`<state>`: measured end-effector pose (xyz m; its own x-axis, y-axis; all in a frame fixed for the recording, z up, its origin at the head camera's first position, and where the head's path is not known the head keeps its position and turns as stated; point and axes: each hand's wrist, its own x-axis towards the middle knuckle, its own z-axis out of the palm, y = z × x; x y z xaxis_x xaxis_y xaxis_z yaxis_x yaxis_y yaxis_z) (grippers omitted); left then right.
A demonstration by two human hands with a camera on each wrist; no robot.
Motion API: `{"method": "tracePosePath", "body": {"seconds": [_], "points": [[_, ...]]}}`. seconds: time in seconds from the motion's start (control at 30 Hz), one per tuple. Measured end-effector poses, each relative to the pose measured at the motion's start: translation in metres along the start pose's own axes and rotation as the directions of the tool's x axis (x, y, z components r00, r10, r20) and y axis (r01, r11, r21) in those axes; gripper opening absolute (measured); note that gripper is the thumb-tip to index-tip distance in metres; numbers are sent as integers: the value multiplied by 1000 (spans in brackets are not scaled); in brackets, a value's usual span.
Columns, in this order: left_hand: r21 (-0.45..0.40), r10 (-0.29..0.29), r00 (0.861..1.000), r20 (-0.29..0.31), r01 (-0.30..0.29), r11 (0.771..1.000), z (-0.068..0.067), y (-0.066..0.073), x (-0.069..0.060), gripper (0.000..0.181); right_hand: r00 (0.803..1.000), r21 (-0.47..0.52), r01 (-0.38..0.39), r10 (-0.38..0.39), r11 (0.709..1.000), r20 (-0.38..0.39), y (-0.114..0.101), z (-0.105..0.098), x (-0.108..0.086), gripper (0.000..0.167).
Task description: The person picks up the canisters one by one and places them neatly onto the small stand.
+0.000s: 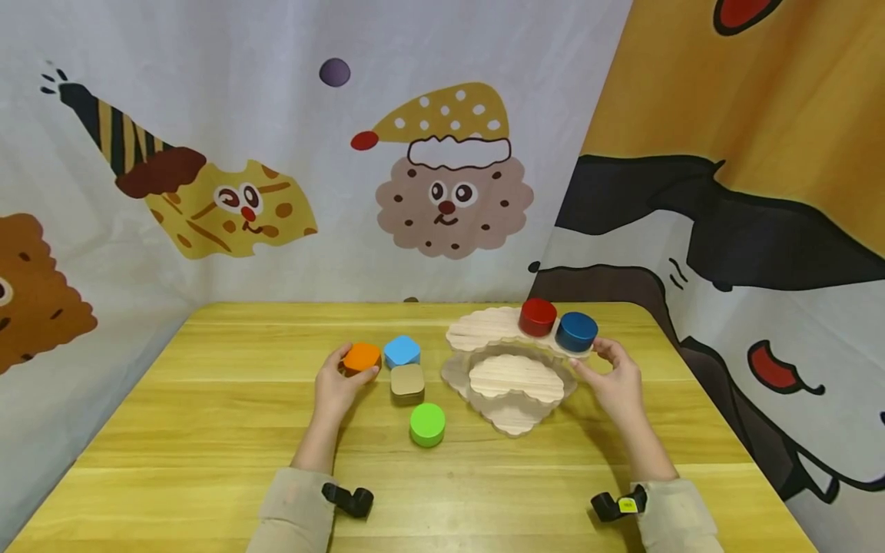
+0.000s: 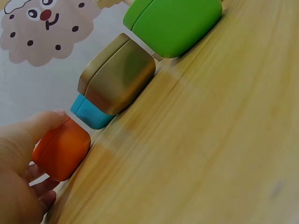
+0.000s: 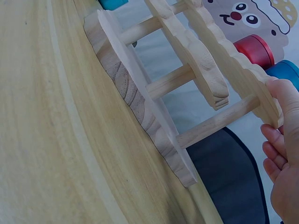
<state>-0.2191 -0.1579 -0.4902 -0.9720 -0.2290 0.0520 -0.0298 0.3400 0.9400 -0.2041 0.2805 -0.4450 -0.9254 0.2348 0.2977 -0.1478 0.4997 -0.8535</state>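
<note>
My left hand (image 1: 336,384) grips an orange tin (image 1: 362,358) on the table, thumb on one side and fingers on the other. Right beside it sit a light blue tin (image 1: 402,351) and a gold, square-cornered tin (image 1: 407,384). A round green tin (image 1: 427,425) is nearer to me. At the right, my right hand (image 1: 618,384) pinches the end of the top tier of a tiered wooden stand (image 3: 205,70), thumb above and fingers below. On that tier rest a red tin (image 1: 538,317) and a dark blue tin (image 1: 577,332), the latter close to the thumb.
The wooden table (image 1: 228,430) ends at a printed curtain (image 1: 442,276) just behind the stand. Lower wooden tiers (image 1: 515,379) of the stand reach toward me, joined by round posts (image 3: 219,121). Each sleeve carries a black wrist camera (image 1: 349,501).
</note>
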Motion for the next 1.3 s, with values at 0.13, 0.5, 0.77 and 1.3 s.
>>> {"method": "tracePosePath", "body": {"seconds": [0.13,0.5,0.77,1.3], "points": [[-2,-3,1000,-2,3,1000,0,0,0,73,1000,2,2,-2,1000,3,0,0,0,53],[21,3,999,-32,-3,1000,0,0,0,71,1000,5,-1,1,1000,4,0,0,0,53],[17,6,998,-63,-5,1000,-1,6,-1,71,1000,4,9,-9,1000,1,0,0,1,53],[-51,59,993,-102,-65,997,-1,38,-9,70,1000,3,4,-4,1000,2,-1,0,0,54]]}}
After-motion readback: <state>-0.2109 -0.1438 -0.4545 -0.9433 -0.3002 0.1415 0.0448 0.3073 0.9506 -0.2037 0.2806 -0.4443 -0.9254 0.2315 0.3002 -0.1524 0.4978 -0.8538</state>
